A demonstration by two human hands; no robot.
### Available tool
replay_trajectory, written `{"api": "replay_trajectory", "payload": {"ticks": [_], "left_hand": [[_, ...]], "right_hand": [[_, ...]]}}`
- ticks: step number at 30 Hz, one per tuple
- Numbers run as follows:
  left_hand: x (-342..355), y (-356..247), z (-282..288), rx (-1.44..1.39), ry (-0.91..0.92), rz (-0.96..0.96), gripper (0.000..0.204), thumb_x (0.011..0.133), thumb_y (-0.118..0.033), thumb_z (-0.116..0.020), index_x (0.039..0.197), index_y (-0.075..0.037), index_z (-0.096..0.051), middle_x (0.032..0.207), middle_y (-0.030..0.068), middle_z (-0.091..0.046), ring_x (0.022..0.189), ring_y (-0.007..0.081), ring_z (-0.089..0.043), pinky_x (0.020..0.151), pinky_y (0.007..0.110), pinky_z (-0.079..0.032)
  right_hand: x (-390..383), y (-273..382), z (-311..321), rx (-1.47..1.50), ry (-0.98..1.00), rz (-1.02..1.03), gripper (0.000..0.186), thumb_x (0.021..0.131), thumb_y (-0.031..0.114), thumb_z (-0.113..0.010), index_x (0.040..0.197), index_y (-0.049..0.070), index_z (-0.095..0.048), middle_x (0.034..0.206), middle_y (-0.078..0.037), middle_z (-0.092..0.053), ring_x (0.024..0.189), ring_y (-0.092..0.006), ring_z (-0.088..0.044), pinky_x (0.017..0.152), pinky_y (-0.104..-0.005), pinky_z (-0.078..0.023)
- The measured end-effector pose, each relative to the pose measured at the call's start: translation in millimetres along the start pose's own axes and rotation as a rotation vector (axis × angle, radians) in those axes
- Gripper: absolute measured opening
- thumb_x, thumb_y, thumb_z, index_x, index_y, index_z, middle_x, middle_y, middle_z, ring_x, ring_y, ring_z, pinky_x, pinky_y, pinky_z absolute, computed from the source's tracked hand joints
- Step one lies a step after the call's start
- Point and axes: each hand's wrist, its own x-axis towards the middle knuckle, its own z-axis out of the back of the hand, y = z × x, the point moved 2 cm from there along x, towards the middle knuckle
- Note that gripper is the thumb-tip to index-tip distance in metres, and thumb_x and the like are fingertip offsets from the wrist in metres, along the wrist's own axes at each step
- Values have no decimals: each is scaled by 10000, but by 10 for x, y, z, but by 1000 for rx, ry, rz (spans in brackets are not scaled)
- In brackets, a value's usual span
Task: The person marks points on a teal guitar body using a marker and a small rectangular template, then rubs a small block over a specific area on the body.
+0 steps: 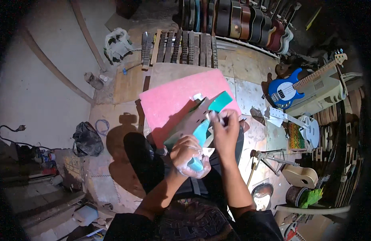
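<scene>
A guitar body (201,129) with turquoise edges and a greyish face is tilted up over my lap. Small dark holes show in that face. My left hand (188,156), smeared with white dust, wraps round its near end. Fingers pinched, my right hand (226,129) is at the body's curved edge, near the green upper horn (220,101). What the right fingers hold is too small and hidden to make out. Beneath the body lies a pink board (173,96), with a small white piece (198,97) beside the far edge of the body.
Several guitar necks (179,48) lie in a row beyond the board, with guitar bodies standing behind. A blue bass guitar (287,88) leans at the right, above a metal stand (269,158) and an acoustic body (300,176). A black bag (88,138) sits to the left.
</scene>
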Motion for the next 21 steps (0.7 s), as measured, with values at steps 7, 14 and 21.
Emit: {"api": "replay_trajectory", "payload": {"ticks": [7, 14, 21], "left_hand": [[-25, 47, 20, -4, 10, -31, 262, 618, -37, -729, 786, -61, -528, 687, 90, -592, 587, 284, -609, 651, 420, -537], [12, 38, 28, 22, -9, -27, 203, 808, -103, -689, 785, -73, -490, 663, 76, -616, 577, 241, -629, 648, 410, -545], [-31, 28, -16, -19, -21, -22, 230, 641, -40, -723, 761, -52, -527, 658, 83, -575, 558, 279, -593, 608, 407, -533]], "right_hand": [[-111, -166, 33, -221, 20, 230, 250, 901, 37, -751, 923, 43, -502, 862, -6, -505, 764, -102, -479, 686, -255, -425], [-134, -63, -50, -306, -41, 326, 257, 885, 52, -772, 908, 30, -517, 884, -35, -508, 795, -136, -486, 701, -289, -418], [-132, -126, 41, -262, -26, 216, 241, 908, 61, -751, 964, 45, -517, 869, -14, -505, 760, -98, -482, 677, -256, -415]]}}
